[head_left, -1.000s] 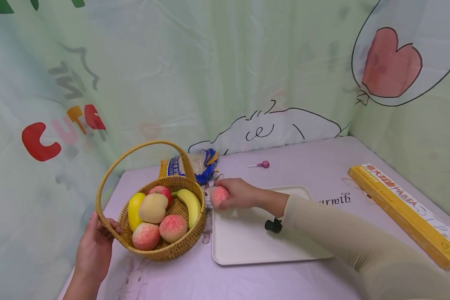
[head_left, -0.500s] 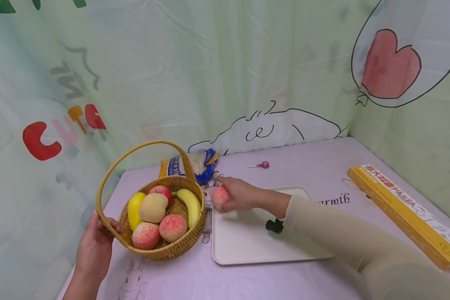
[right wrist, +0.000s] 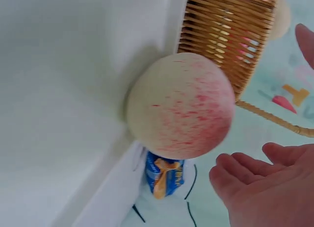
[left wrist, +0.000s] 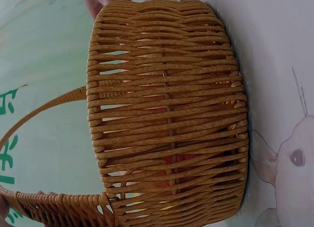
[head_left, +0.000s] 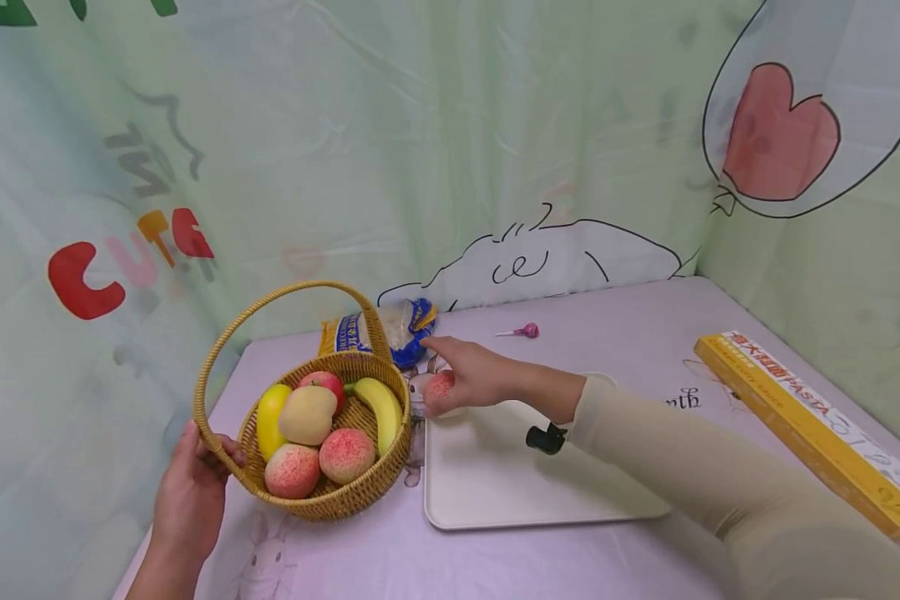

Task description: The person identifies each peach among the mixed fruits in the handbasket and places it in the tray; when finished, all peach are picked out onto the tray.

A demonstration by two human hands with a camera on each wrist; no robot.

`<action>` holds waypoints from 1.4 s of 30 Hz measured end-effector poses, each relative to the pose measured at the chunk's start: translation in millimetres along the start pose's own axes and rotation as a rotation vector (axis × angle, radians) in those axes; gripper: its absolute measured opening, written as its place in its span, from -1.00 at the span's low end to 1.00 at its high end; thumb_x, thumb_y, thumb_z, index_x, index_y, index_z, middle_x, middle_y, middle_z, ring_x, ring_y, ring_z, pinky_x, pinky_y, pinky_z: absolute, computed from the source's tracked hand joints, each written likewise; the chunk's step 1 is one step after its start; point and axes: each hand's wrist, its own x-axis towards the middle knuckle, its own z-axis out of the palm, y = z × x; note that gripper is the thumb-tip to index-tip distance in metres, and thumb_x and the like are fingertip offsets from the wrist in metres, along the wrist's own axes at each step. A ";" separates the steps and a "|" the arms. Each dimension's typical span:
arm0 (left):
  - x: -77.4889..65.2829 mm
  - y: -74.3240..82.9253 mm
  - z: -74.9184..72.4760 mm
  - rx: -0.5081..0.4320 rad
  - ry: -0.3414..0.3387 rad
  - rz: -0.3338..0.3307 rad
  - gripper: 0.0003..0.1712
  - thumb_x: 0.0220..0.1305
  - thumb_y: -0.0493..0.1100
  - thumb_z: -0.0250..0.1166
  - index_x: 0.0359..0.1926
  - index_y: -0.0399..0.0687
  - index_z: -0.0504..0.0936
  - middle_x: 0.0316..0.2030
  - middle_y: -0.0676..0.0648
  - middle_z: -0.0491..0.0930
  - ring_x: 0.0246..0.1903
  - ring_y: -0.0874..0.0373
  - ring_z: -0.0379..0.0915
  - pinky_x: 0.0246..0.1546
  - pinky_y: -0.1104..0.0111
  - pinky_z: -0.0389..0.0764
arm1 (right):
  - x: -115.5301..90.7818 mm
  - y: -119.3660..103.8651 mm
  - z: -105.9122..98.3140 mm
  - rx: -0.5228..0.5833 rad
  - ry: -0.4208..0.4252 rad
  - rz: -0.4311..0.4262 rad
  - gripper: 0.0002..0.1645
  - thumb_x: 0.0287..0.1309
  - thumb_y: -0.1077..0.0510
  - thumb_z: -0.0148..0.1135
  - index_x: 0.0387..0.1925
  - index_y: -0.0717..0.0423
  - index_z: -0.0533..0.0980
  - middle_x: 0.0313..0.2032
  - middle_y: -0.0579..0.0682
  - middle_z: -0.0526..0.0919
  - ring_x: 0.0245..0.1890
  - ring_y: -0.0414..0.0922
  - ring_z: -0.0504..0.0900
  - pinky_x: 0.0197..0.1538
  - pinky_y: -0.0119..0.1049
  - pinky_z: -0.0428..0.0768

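My left hand (head_left: pixel 189 504) grips the base of the handle on a wicker basket (head_left: pixel 341 503) at the left of the table. Inside lie two pink-speckled peaches (head_left: pixel 347 456), a pale peach-shaped fruit (head_left: pixel 307 416), a red apple (head_left: pixel 326 384), a yellow fruit (head_left: pixel 271 422) and a banana (head_left: pixel 379 412). Another peach (right wrist: pixel 181 107) rests on the white tray (head_left: pixel 506 496), by its far left corner. Around it, fingers spread and apart from it, hovers my right hand (head_left: pixel 487 377). The left wrist view shows mostly the basket's woven side (left wrist: pixel 167 114).
A blue and yellow pasta bag (head_left: pixel 412 329) lies behind the basket. Further right is a pink lollipop (head_left: pixel 528 331). A long yellow pasta box (head_left: pixel 810 429) lies along the right side. Printed curtains (head_left: pixel 495 150) stand behind the table.
My right hand has let go of the peach at the tray's far left corner; its fingers have spread and lifted slightly. The left hand and basket have stayed in place.
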 end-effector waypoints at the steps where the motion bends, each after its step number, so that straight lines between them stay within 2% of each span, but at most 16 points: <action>1: -0.1 0.2 0.3 -0.001 0.001 0.000 -0.40 0.69 0.19 -0.24 -0.30 0.02 0.60 -0.39 0.08 0.60 -0.27 0.19 0.50 0.00 0.38 0.34 | 0.6 -2.6 -1.6 0.006 0.000 -0.003 0.30 0.07 -0.25 0.53 0.62 0.12 0.04 0.57 0.18 0.20 0.55 0.13 0.25 0.52 0.08 0.27; 4: -0.4 0.6 0.7 0.003 0.006 -0.004 -0.39 0.68 0.20 -0.24 -0.30 0.02 0.60 -0.40 0.08 0.60 -0.27 0.19 0.50 0.01 0.38 0.35 | 3.3 -9.8 -5.5 0.030 -0.008 -0.024 0.29 0.09 -0.27 0.52 0.62 0.10 0.05 0.56 0.14 0.23 0.47 0.07 0.39 0.48 0.04 0.35; 8: -0.7 0.5 0.6 0.005 0.011 -0.013 -0.38 0.68 0.21 -0.24 -0.30 0.01 0.60 -0.40 0.08 0.60 -0.27 0.19 0.50 0.00 0.39 0.36 | 8.3 -21.1 -8.6 0.062 -0.042 -0.047 0.22 0.12 -0.30 0.48 0.60 0.12 0.11 0.52 0.11 0.33 0.43 0.02 0.46 0.45 -0.03 0.40; 12: 0.3 0.2 -0.3 0.000 -0.003 -0.010 -0.38 0.69 0.19 -0.24 -0.29 0.00 0.61 -0.39 0.08 0.61 -0.27 0.19 0.50 0.00 0.39 0.37 | 13.7 -34.5 -8.7 0.108 -0.084 -0.061 0.14 0.15 -0.29 0.46 0.56 0.15 0.19 0.45 0.12 0.43 0.46 0.04 0.42 0.47 -0.03 0.37; 16: 1.5 0.4 -2.4 -0.001 -0.010 -0.007 -0.38 0.69 0.18 -0.26 -0.29 0.00 0.61 -0.39 0.08 0.61 -0.27 0.19 0.50 -0.01 0.40 0.36 | 21.2 -49.2 -6.7 0.128 -0.117 -0.076 0.14 0.18 -0.28 0.45 0.56 0.19 0.17 0.47 0.15 0.40 0.46 0.03 0.41 0.48 -0.05 0.35; 23: -0.4 -1.0 -5.4 -0.035 -0.041 0.005 -0.36 0.69 0.19 -0.26 -0.31 0.01 0.62 -0.41 0.08 0.62 -0.28 0.20 0.49 -0.04 0.38 0.36 | 41.4 -73.5 -4.8 0.093 -0.158 -0.079 0.12 0.18 -0.33 0.43 0.57 0.08 0.19 0.48 0.07 0.41 0.49 -0.04 0.38 0.47 -0.10 0.37; 33: 2.0 -0.1 1.1 -0.030 -0.040 0.029 -0.38 0.69 0.17 -0.24 -0.32 0.00 0.62 -0.41 0.08 0.61 -0.30 0.19 0.51 -0.04 0.38 0.40 | 60.0 -108.5 -14.8 0.035 -0.237 -0.119 0.11 0.20 -0.31 0.42 0.56 0.12 0.19 0.46 0.08 0.43 0.46 -0.08 0.41 0.44 -0.20 0.41; 36: 2.8 0.4 1.1 -0.018 -0.038 0.028 -0.38 0.69 0.17 -0.24 -0.32 0.01 0.61 -0.41 0.08 0.61 -0.30 0.19 0.51 -0.04 0.38 0.41 | 67.0 -114.6 -11.2 -0.017 -0.244 -0.142 0.05 0.20 -0.34 0.41 0.50 0.14 0.28 0.41 0.08 0.48 0.40 -0.06 0.46 0.39 -0.21 0.45; 42: 2.1 0.2 -0.8 0.001 -0.018 0.006 -0.40 0.69 0.18 -0.24 -0.31 0.03 0.59 -0.41 0.08 0.60 -0.30 0.19 0.50 -0.04 0.39 0.42 | 84.1 -121.4 4.1 -0.098 -0.273 -0.144 0.12 0.19 -0.41 0.37 0.53 0.17 0.25 0.41 0.06 0.49 0.38 -0.08 0.47 0.36 -0.25 0.47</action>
